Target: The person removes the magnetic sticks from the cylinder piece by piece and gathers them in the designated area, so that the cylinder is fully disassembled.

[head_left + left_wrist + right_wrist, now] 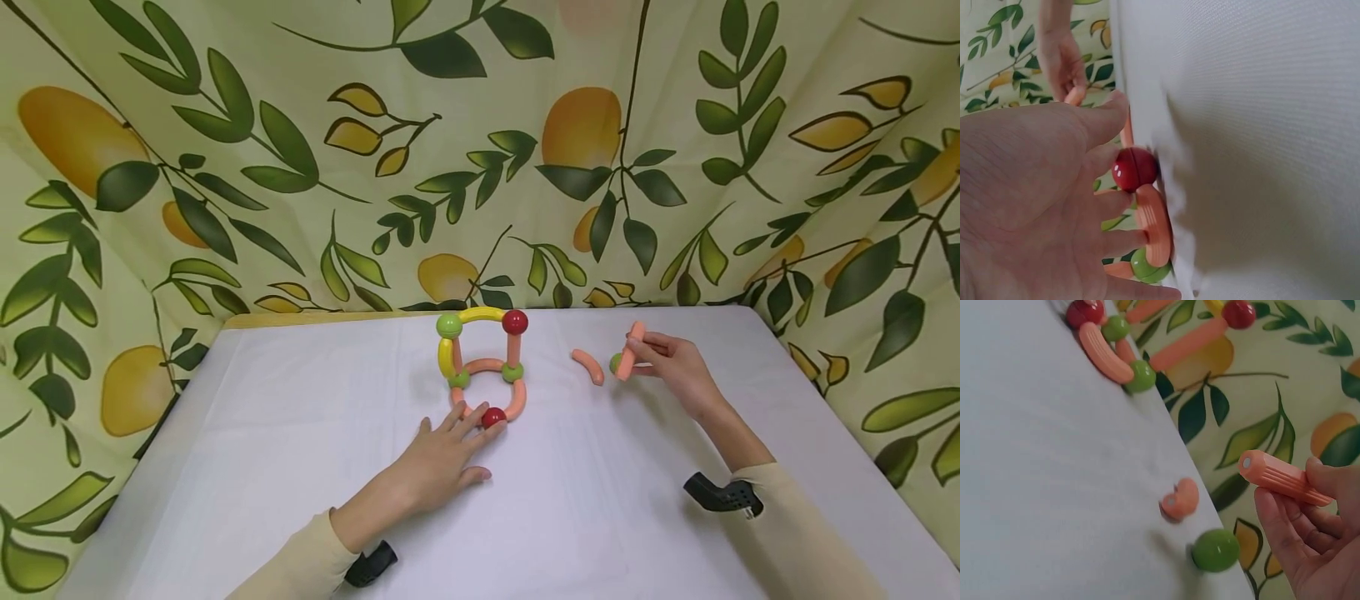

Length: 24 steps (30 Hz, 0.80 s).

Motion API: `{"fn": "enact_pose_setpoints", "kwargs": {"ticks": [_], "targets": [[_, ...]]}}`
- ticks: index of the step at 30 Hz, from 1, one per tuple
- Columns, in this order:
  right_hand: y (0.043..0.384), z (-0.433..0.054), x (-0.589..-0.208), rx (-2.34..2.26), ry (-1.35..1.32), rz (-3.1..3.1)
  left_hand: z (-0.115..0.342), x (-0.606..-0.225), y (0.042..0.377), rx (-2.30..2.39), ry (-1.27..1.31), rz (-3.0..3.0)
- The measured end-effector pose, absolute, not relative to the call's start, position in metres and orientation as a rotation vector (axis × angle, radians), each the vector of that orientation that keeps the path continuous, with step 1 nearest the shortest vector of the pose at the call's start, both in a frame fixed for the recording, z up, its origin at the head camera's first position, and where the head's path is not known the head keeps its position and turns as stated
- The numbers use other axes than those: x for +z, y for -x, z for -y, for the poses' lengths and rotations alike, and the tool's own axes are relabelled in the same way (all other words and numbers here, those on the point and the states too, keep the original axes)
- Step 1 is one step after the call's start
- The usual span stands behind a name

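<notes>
My right hand (678, 375) pinches a straight orange rod (1285, 478) between thumb and fingers, lifted above the table; a pale round spot shows on its end. My left hand (438, 467) lies with extended fingers at the front of a ball-and-rod structure, fingertips right at the lower red ball (493, 417) and a curved orange rod (1155, 225). The structure has a ring of curved orange rods with green balls (513, 372) at its base. Two upright orange rods (514, 346) rise behind, topped by a green ball (448, 325), a red ball (515, 322) and a yellow arched rod (482, 313).
Near my right hand lie a loose curved orange rod (588, 367) and a loose green ball (1215, 550). A second yellow curved rod (446, 358) runs down the structure's left side. The white-covered table (262, 467) ends at a leaf-and-fruit patterned curtain (465, 200).
</notes>
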State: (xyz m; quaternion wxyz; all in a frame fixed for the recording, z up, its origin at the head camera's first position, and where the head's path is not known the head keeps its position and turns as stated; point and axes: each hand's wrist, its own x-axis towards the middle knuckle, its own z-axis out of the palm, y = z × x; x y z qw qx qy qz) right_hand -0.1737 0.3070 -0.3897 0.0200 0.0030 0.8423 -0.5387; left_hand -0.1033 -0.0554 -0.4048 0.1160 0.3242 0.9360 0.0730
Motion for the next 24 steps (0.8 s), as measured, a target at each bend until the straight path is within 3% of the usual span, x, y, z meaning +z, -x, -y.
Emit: {"fn": "enact_pose_setpoints", "kwargs": {"ticks": [11,24], "targets": [[0.186,-0.348,-0.405,-1.478,-0.124,-2.681,0.055,-0.404,0.104,0.223,-0.937,-2.738],[0.198,-0.353,-0.416,-1.197,-0.294,-2.763,0.056,-0.403,0.103,0.236,-0.931,-2.732]]}}
